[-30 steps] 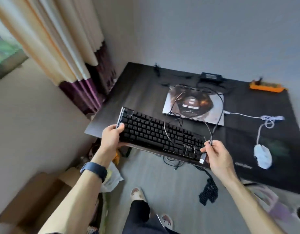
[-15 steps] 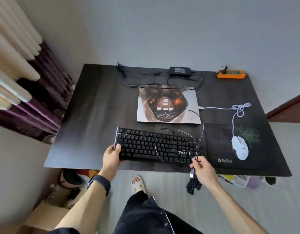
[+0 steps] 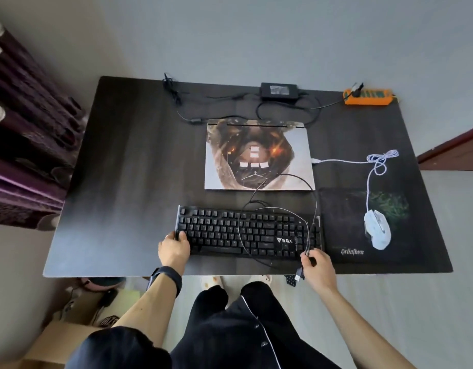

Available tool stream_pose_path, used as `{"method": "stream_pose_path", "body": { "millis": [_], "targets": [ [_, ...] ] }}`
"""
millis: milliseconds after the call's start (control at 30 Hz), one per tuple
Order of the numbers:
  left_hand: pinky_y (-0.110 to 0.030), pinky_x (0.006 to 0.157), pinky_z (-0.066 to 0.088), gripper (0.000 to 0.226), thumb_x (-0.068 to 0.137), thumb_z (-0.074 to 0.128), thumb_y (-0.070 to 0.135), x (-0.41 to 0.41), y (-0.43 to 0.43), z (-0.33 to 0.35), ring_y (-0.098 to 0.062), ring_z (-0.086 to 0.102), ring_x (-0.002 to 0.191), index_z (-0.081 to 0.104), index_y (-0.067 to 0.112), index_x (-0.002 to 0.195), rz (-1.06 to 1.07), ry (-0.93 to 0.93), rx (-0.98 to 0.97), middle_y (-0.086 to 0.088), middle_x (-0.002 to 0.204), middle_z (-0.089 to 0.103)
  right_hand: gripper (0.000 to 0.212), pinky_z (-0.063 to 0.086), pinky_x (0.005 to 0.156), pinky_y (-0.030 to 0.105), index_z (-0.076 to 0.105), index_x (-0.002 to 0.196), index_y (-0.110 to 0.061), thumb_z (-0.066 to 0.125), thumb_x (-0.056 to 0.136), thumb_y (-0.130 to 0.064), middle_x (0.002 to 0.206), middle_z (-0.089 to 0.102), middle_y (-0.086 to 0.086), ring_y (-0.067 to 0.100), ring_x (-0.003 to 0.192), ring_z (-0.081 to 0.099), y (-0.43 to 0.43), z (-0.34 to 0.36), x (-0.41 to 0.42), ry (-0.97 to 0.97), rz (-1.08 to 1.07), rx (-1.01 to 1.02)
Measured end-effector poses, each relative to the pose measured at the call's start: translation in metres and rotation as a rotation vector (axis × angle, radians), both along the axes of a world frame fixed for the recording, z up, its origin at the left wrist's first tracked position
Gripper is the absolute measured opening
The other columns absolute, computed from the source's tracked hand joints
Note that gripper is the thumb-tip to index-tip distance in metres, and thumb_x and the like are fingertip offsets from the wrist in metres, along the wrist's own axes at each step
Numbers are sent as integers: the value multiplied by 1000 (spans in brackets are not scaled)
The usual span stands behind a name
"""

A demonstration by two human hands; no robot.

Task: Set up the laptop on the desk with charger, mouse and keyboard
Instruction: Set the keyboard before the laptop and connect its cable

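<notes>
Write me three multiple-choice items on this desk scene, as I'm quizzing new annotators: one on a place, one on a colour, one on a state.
1. Where does the mouse lie?
A. on the mouse pad
B. on the laptop lid
C. on the floor

2. What colour is the power strip?
A. white
B. orange
C. black

3. What does the right hand hold?
A. nothing
B. the mouse
C. the keyboard cable

Answers:
1 A, it sits on the dark pad at the right of the desk.
2 B, its casing by the wall is orange.
3 C, it pinches the black cable just above the USB plug.
</notes>
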State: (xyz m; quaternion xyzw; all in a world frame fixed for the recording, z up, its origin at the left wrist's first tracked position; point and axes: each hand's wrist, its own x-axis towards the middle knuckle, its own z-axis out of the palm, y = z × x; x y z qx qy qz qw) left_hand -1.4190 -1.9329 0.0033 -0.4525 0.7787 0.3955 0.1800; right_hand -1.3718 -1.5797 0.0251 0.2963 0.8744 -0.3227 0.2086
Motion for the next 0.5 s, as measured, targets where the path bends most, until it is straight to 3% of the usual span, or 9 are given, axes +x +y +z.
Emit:
{"method": "stream_pose_path", "body": {
  "millis": [100, 300, 433, 500],
  "targets": [
    [-37, 109, 34, 46, 98, 48, 30, -4, 2, -3, -36, 45, 126, 52, 13, 141, -32, -27, -36, -21, 135, 49, 22, 34, 103, 28, 67, 109, -13, 56, 101, -30, 146, 46, 2, 20, 133, 47, 5, 2, 4, 15, 1, -47],
    [-37, 109, 37, 51, 92, 59, 25, 2, 12, -4, -39, 52, 121, 51, 14, 141, -16, -42, -49, -16, 138, 42, 10, 34, 100, 22, 67, 103, -21, 59, 100, -24, 138, 48, -3, 13, 128, 47, 17, -5, 10, 73, -48, -184],
    [-41, 104, 44, 47, 83, 64, 31, -2, 13, -5, -38, 52, 115, 61, 14, 127, 5, -83, -65, -16, 131, 47, 12, 35, 109, 30, 67, 101, -27, 57, 100, -34, 134, 40, -16, 3, 124, 40, 21, -13, -1, 66, -39, -234],
    [-42, 104, 44, 45, 81, 65, 33, 1, 15, -6, -39, 50, 116, 61, 14, 122, -5, -131, -63, -18, 130, 48, 17, 44, 107, 42, 66, 91, -36, 56, 94, -49, 136, 50, -13, 10, 118, 53, 22, -17, -5, 64, -83, -239]
  ]
}}
